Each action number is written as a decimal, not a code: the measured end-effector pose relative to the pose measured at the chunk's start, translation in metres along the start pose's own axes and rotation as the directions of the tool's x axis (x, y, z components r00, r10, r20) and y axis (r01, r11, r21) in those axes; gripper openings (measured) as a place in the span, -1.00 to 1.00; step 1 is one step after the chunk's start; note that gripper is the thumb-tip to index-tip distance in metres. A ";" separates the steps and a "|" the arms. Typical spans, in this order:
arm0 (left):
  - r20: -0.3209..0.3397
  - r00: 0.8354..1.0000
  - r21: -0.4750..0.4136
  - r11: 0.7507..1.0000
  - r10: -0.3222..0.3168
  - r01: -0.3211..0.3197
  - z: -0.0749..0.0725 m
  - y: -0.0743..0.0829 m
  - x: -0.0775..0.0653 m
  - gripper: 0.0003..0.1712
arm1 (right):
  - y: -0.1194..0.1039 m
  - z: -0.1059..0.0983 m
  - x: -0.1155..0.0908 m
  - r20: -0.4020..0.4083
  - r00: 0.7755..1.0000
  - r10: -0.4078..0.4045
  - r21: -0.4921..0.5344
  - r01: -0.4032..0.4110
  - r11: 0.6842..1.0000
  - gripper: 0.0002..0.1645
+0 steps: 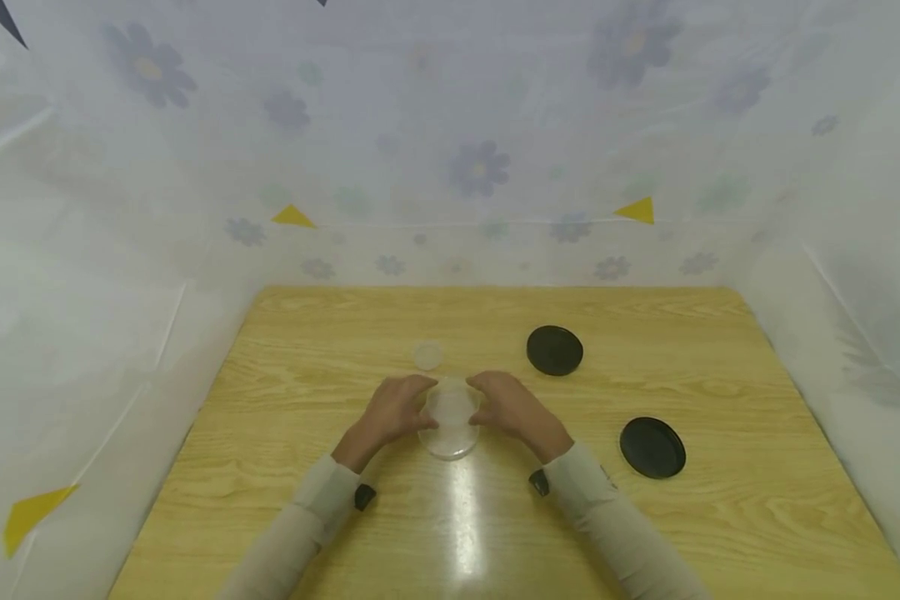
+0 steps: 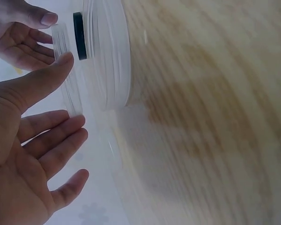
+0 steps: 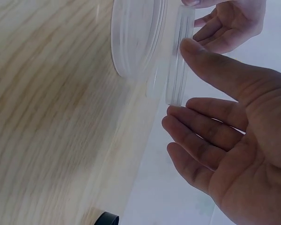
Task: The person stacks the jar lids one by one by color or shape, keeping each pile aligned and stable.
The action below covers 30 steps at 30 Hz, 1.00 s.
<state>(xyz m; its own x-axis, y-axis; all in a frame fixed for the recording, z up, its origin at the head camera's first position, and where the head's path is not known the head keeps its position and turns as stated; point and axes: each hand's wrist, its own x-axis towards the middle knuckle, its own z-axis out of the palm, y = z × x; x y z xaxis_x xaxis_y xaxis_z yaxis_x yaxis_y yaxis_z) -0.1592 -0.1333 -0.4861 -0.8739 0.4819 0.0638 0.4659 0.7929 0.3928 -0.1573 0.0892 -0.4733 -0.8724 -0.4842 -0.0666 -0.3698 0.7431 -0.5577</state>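
Note:
Between them, both hands hold a clear round dish (image 2: 70,93) by its opposite edges. It hovers above a larger clear round dish (image 3: 136,40) that lies on the table; in the head view the two overlap. My left hand (image 1: 396,408) pinches the left edge with the thumb on one face and fingertips at the other. Across from it, my right hand (image 1: 516,410) grips the right edge the same way. Just beyond the hands lies a small clear disc (image 1: 428,356).
Two black round shallow dishes lie to the right, one farther back (image 1: 555,350) and one nearer (image 1: 652,447). White patterned sheeting (image 1: 450,125) encloses the wood-grain table (image 1: 330,333) at the back and both sides.

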 end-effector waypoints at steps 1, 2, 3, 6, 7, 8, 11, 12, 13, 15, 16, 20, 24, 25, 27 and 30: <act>-0.004 1.000 0.008 1.000 0.009 -0.009 0.000 0.000 -0.002 -0.32 | 0.000 0.001 0.000 -0.001 1.000 -0.009 0.007 0.009 1.000 -0.30; -0.008 1.000 0.016 1.000 0.019 -0.018 0.001 -0.001 -0.003 -0.32 | -0.001 0.002 -0.001 -0.001 1.000 -0.019 0.012 0.019 1.000 -0.31; -0.012 1.000 0.022 0.999 0.028 -0.028 0.001 -0.001 -0.005 -0.32 | -0.001 0.003 -0.001 -0.002 1.000 -0.028 0.015 0.028 1.000 -0.32; -0.025 0.999 0.026 0.999 0.044 -0.043 0.002 -0.001 -0.008 -0.33 | -0.003 0.004 -0.002 -0.002 0.999 -0.048 0.012 0.048 0.999 -0.33; -0.024 0.999 0.026 0.999 0.042 -0.041 0.002 -0.001 -0.009 -0.32 | -0.003 0.005 -0.002 -0.005 0.999 -0.052 0.013 0.052 0.999 -0.33; -0.021 0.999 0.024 0.999 0.036 -0.036 0.002 -0.001 -0.010 -0.32 | -0.004 0.005 -0.003 -0.003 0.999 -0.052 0.005 0.052 0.999 -0.33; -0.005 1.000 0.024 1.000 0.014 -0.014 0.003 0.000 -0.012 -0.31 | -0.004 0.007 -0.003 0.003 0.999 -0.052 -0.025 0.053 0.998 -0.30; 0.005 1.000 0.023 1.000 0.005 -0.005 0.004 0.000 -0.012 -0.30 | -0.003 0.007 -0.003 0.006 0.999 -0.053 -0.033 0.054 0.998 -0.30; 0.010 1.000 0.022 1.000 0.001 -0.001 0.004 0.000 -0.013 -0.30 | -0.003 0.009 -0.003 0.012 0.998 -0.055 -0.047 0.055 0.997 -0.29; 0.023 1.000 0.013 1.000 -0.009 0.009 0.005 0.001 -0.014 -0.30 | -0.002 0.010 -0.003 0.025 0.998 -0.060 -0.056 0.061 0.997 -0.32; 0.030 0.999 0.007 1.000 -0.013 0.013 0.006 0.001 -0.015 -0.30 | -0.002 0.011 -0.003 0.029 0.998 -0.062 -0.056 0.064 0.996 -0.34; 0.043 0.999 -0.010 1.000 -0.025 0.026 0.008 0.001 -0.017 -0.31 | -0.003 0.012 -0.003 0.042 0.997 -0.067 -0.036 0.068 0.997 -0.40; 0.048 0.998 -0.005 1.000 -0.028 0.028 0.009 0.000 -0.018 -0.28 | -0.003 0.014 -0.004 0.054 0.997 -0.049 -0.023 0.050 0.998 -0.36; 0.048 0.998 -0.002 1.000 -0.027 0.027 0.009 0.001 -0.018 -0.28 | -0.003 0.014 -0.004 0.056 0.997 -0.049 -0.018 0.050 0.999 -0.36; 0.048 0.999 0.000 1.000 -0.022 0.022 0.009 0.001 -0.019 -0.27 | -0.002 0.015 -0.004 0.059 0.997 -0.046 -0.014 0.047 0.999 -0.34; 0.044 0.999 0.008 1.000 -0.012 0.012 0.009 0.001 -0.020 -0.27 | -0.002 0.016 -0.005 0.062 0.996 -0.058 -0.003 0.059 0.998 -0.37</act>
<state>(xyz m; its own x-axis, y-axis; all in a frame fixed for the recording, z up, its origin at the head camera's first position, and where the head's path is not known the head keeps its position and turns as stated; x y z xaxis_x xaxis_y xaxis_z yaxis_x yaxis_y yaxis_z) -0.1403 -0.1383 -0.4952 -0.8726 0.4880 0.0187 0.4565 0.8014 0.3864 -0.1473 0.0830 -0.4855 -0.8277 -0.5546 -0.0855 -0.4212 0.7146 -0.5585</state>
